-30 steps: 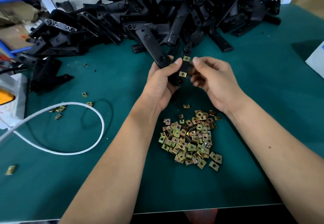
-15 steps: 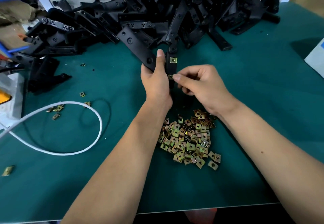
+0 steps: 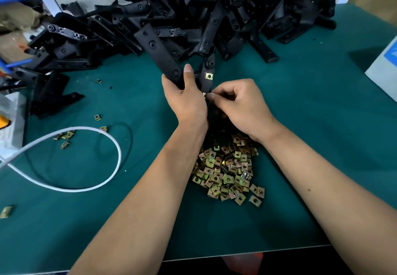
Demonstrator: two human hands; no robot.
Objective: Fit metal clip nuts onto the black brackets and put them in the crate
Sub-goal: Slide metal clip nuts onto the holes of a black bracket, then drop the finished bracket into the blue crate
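My left hand (image 3: 184, 100) grips a black bracket (image 3: 159, 56) over the green table, thumb up along its inner edge. One brass clip nut (image 3: 209, 76) sits fitted on the bracket's narrow arm. My right hand (image 3: 240, 105) pinches a second clip nut (image 3: 204, 94) against the bracket's lower part, fingers curled; most of that nut is hidden. Below my wrists lies a heap of loose brass clip nuts (image 3: 227, 171). No crate is in view.
A big pile of black brackets (image 3: 193, 14) fills the back of the green table (image 3: 311, 124). A white cable loop (image 3: 90, 160) and a few stray clip nuts (image 3: 64, 136) lie at the left. A pale box (image 3: 384, 66) stands at the right edge.
Both hands and the bracket came down and closer to me. My right hand moved from the upper nut to the bracket's lower part and now pinches there.
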